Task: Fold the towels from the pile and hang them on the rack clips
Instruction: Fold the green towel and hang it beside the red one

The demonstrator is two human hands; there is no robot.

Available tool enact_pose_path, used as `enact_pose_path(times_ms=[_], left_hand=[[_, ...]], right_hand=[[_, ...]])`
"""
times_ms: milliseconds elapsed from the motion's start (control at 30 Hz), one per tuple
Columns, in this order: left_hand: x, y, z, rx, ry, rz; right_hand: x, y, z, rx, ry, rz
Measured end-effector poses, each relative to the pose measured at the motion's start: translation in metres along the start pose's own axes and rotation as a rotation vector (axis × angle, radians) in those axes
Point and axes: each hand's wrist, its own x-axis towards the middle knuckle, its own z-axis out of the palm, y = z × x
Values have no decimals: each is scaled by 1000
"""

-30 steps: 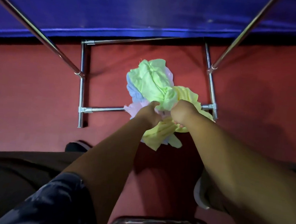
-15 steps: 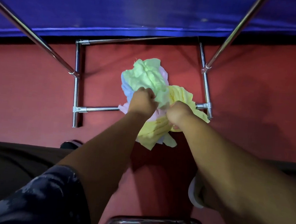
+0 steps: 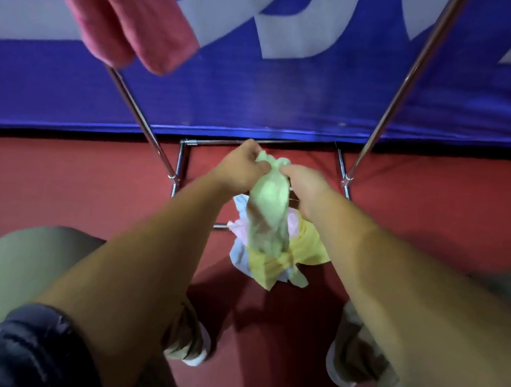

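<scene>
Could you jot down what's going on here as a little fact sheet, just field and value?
setting: red floor, blue banner behind
held item: green towel, hanging bunched, not yet folded
left hand: grip closed on the towel's top edge
right hand: grip closed on the same edge, beside the left
pile: yellow, pink and pale blue towels on the floor
rack: chrome poles standing over the pile
already hung: pink towel, upper left

Pale green towel hanging bunched (blurred) above pastel pile on floor.
</scene>
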Motion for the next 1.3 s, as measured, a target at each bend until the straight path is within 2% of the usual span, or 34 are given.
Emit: enact_pose_path(times_ms=[167,267,367,467,567,633,733,767,833,900,1300], left_hand=[[-54,64,-48,-91,36,-41],[-86,96,-69,-265,37,-24],[-121,103,-77,-477,-67,-50],[-138,82,-71,-554,-119,-157],[-137,70,-67,-483,-103,-185],[-134,69,-63,-366,2,-87],[-138,71,-57,-79,277,122],[-139,73,-55,-28,287,209],[-143,80,-51,-20,147,318],[-143,82,-47,-60,52,300],[-134,88,-51,-33,110,170]], right_hand=[[-62,-54,-1,-13,25,-246],[-108,-77,-1,117,-18,-339],[-141,-77,-4,260,-60,-369],[-161,-56,-7,348,-130,-344],[-169,-44,-8,394,-125,-324],[-171,-43,-8,365,-125,-370],[-172,-42,-11,332,-110,-379],[-171,-41,-12,338,-115,-359],[-169,-40,-14,335,-127,-328],[-168,-42,-14,273,-120,-357],[-157,-49,-9,15,-33,-408]])
